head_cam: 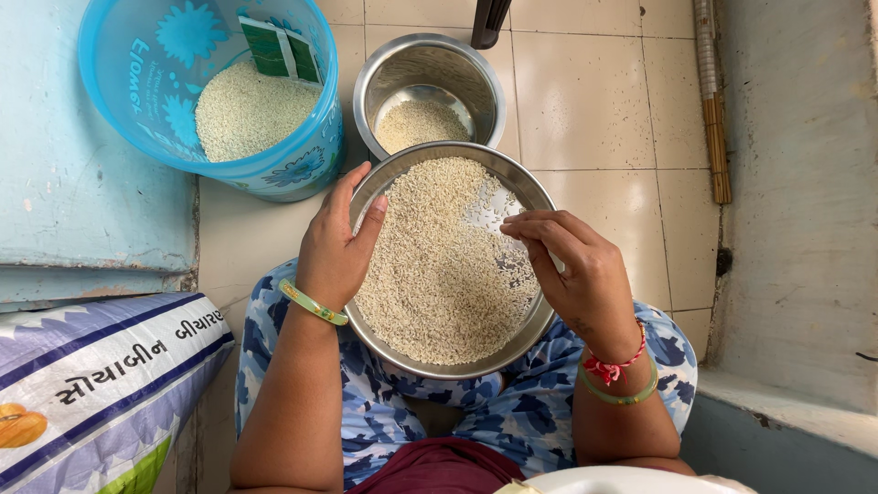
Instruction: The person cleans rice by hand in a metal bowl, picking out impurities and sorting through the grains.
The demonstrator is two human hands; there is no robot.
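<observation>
While the tiled floor fills the upper middle of the frame, a printed white sack lies at lower left and a blue plastic bucket half full of pale grain stands at upper left. In the centre, a wide steel plate heaped with rice rests on the person's lap, its far rim just beside a smaller steel pot with a little grain inside. The left hand curls around the plate's left rim, gripping it. The right hand hovers over the plate's right side, fingertips pinched together above the grains; whether they hold anything cannot be told.
</observation>
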